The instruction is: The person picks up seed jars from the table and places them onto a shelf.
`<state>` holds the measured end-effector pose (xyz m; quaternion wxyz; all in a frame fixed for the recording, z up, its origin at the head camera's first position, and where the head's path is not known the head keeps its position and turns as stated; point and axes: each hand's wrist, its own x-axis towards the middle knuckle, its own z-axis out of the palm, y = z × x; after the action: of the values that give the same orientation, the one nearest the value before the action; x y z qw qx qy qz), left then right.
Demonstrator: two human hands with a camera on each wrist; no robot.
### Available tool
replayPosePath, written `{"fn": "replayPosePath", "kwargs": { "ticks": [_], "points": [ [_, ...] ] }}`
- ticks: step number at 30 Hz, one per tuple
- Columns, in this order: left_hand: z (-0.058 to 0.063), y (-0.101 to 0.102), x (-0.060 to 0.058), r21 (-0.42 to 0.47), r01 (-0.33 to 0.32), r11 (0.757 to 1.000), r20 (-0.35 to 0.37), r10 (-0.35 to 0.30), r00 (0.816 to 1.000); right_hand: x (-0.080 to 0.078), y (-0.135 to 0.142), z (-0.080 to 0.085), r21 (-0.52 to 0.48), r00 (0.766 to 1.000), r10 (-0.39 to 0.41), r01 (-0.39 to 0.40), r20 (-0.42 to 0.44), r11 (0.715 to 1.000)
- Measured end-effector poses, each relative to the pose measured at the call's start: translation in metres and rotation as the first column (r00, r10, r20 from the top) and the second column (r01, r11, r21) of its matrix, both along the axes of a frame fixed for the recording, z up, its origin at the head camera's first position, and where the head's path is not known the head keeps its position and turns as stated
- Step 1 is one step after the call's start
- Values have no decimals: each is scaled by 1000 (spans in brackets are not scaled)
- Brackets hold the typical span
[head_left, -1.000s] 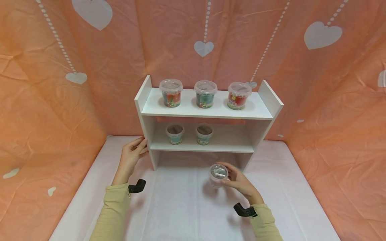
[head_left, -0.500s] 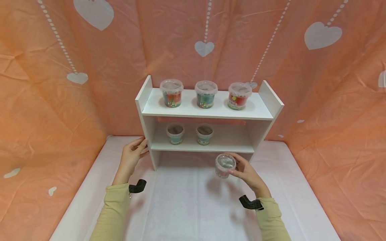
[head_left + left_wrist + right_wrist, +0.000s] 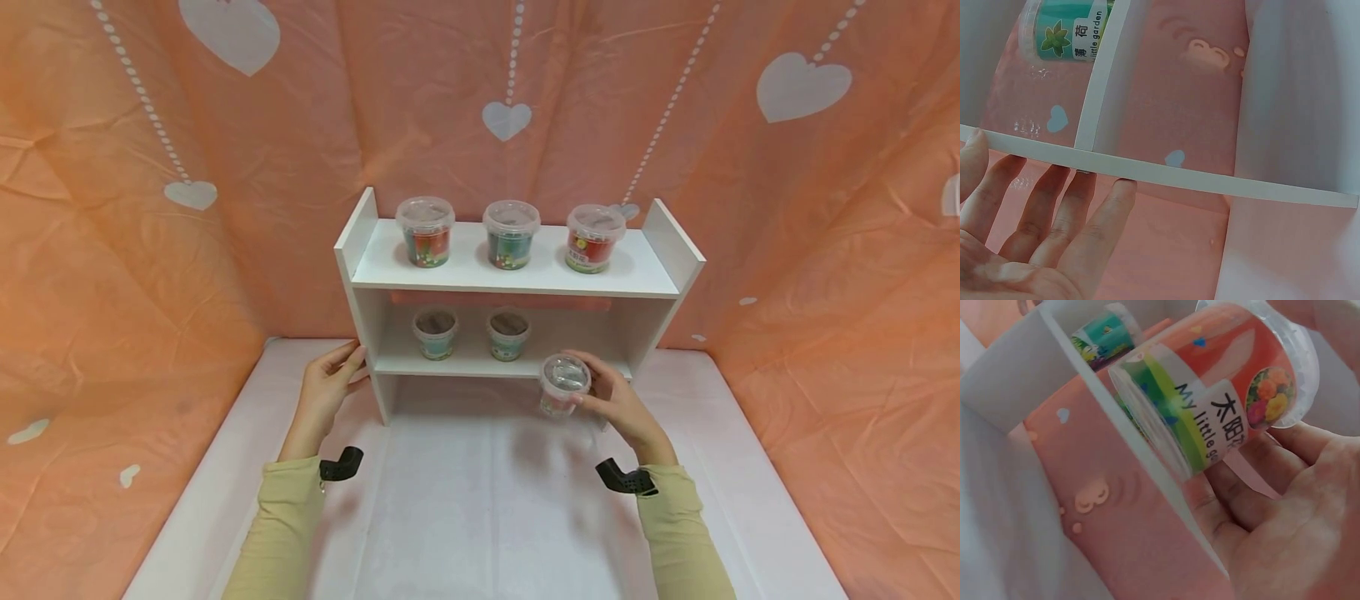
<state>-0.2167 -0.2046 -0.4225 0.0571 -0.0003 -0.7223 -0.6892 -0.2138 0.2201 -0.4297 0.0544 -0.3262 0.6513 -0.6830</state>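
In the head view my right hand (image 3: 626, 410) holds a clear lidded plastic cup (image 3: 562, 388) by its side, at the front edge of the middle shelf board (image 3: 480, 367). The right wrist view shows its red and green label, printed with flowers and "My little garden" (image 3: 1197, 419). My left hand (image 3: 327, 392) touches the left side panel (image 3: 362, 308) of the white shelf unit. In the left wrist view, its fairly straight fingers (image 3: 1069, 219) meet the panel. Two teal cups (image 3: 435, 335) stand on the middle board, left of the held cup.
Three larger lidded cups stand on the top board: a red one (image 3: 427, 242), a teal one (image 3: 511, 243) and another red one (image 3: 590, 247). The right side panel (image 3: 652, 325) rises beside my right hand. A white-covered table (image 3: 450, 508) and an orange curtain (image 3: 442, 100) surround the unit.
My right hand has lifted the cup from low in front of the unit, up and slightly right, to the middle board's edge. My left hand stays at the side panel.
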Motion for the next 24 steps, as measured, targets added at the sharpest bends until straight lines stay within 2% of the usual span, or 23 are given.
{"fn": "replayPosePath", "kwargs": {
  "ticks": [12,24],
  "points": [
    [1,0,1,-9,1,1000,6,-1,1000,-13,3,14,-24,999,-50,50,5,998],
    [1,-1,0,-6,4,1000,12,-4,1000,-24,1,18,-29,980,-194,196,46,980]
  ]
}}
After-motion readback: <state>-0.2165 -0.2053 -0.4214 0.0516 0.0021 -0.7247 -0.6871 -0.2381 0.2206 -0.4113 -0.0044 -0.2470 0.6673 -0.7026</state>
